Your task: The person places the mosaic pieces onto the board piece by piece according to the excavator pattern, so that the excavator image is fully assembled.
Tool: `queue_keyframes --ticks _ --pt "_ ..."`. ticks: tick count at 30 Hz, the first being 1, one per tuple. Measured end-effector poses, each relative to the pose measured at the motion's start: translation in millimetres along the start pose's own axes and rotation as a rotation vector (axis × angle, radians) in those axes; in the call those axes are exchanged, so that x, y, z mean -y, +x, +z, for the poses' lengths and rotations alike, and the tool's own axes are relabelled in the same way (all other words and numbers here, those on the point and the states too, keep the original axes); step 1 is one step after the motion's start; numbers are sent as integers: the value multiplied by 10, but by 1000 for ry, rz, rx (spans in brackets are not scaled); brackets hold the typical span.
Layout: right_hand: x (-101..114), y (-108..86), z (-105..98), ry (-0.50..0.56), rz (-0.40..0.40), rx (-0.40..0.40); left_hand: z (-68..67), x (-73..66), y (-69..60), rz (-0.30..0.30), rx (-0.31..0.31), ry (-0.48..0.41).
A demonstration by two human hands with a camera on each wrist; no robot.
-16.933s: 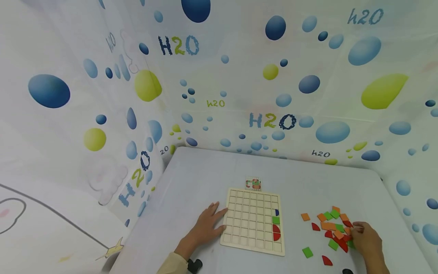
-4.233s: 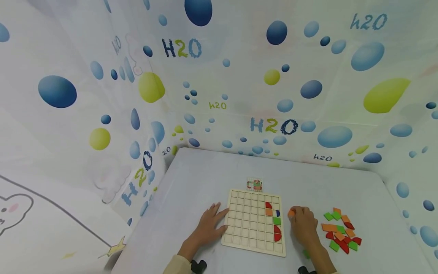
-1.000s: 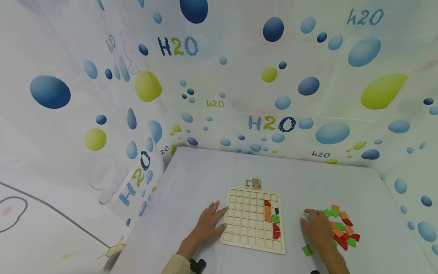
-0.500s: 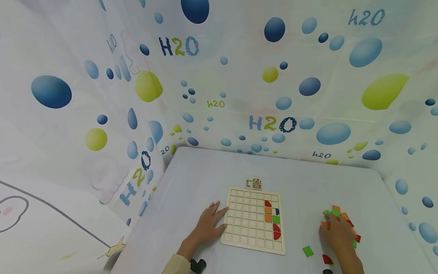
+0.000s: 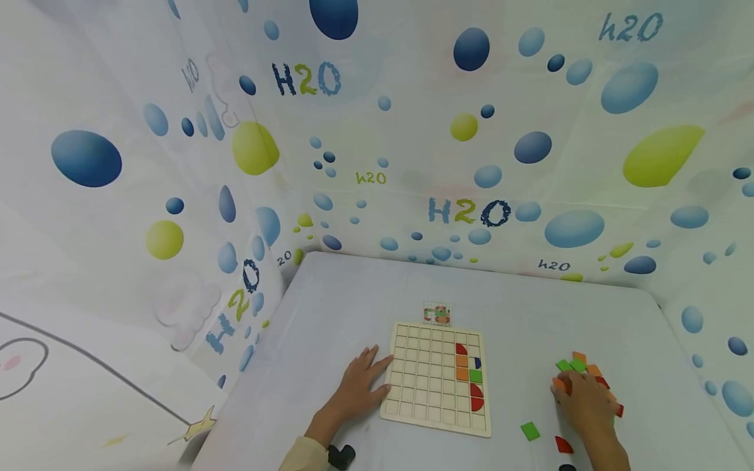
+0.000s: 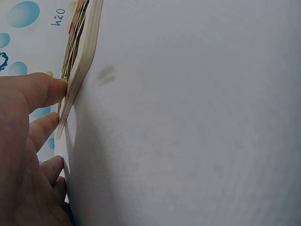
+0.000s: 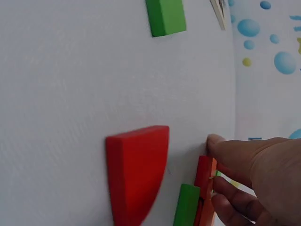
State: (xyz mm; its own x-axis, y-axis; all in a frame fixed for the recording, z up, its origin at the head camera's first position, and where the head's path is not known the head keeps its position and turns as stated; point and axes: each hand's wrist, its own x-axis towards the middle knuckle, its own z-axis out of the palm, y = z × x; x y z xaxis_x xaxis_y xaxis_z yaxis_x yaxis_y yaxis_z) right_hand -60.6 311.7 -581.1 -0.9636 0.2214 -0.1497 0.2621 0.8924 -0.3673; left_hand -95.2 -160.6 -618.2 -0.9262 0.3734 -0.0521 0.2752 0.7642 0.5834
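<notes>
My left hand (image 5: 356,386) lies with fingers spread at the left side of a wooden grid board (image 5: 421,386), its thumb touching the board's edge in the left wrist view. Toward the right of the board sit red quarter-circle tiles (image 5: 461,349), two orange square tiles (image 5: 462,367), a green square tile (image 5: 476,376) and a small blue piece (image 5: 478,362). Over the loose tile pile at the right, my right hand (image 5: 586,402) has its thumb and fingertips bent around an orange tile (image 5: 559,384). The hand covers much of the pile.
A small printed pattern card (image 5: 436,314) lies behind the board. Between board and pile are a loose green square (image 5: 530,431) and a red quarter-circle (image 5: 563,445). Other green tiles (image 5: 571,365) show beyond my right fingers. A printed curtain (image 5: 412,131) surrounds the white table.
A red quarter-circle and two orange squares have been added to the board over the earlier frames. My right hand has moved rightward from beside the board onto the pile. The left hand stays put.
</notes>
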Motion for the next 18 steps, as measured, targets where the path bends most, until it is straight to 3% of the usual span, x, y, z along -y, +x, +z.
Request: queue_keyframes --ticks 8,18 --pt "41 67 112 42 7 -58 -24 -23 -9 10 -12 -4" --pt "132 69 128 124 29 40 -24 -34 -12 -7 4 4"
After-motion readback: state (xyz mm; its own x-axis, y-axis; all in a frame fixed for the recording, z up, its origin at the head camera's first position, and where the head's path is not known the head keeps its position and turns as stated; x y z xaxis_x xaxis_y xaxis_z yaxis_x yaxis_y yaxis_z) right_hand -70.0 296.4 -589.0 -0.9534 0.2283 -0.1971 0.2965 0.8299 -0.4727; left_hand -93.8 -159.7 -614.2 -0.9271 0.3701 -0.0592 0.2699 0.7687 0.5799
